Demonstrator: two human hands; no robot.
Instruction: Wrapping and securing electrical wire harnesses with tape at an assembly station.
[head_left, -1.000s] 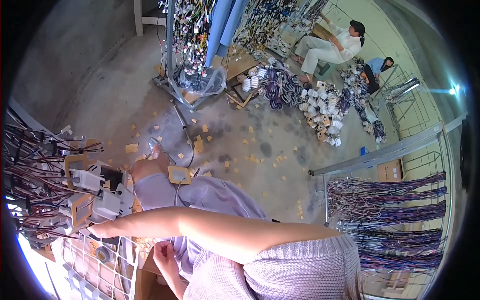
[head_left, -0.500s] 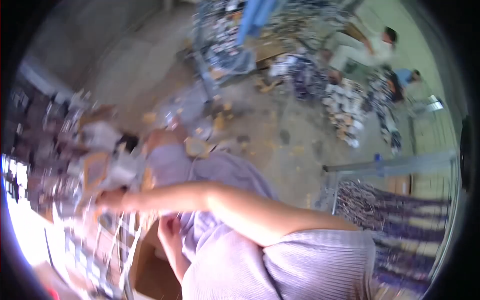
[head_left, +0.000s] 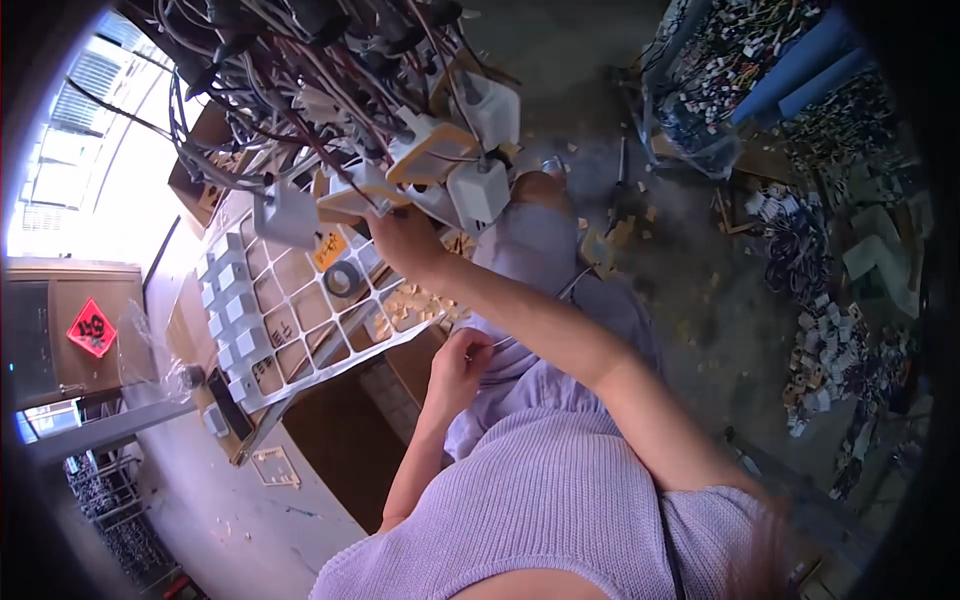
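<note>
My right hand reaches up among hanging cables, its fingers closed at the lower edge of a white box-shaped part with a tan rim; the fingertips are partly hidden. Beside it hang several similar white boxes on dark cables. Low over my lap, my left hand is closed in a pinch on a thin pale cable. That cable runs up across my purple clothing toward a small tan-edged piece at my leg.
On my left stands a white grid rack with a row of white blocks and a roll of dark tape. An open cardboard box sits below. Heaps of cables and white parts cover the floor at right.
My view has swung left, bringing the hanging cables and the rack into sight. My right hand is now up at the white boxes; my left hand stays low near my lap.
</note>
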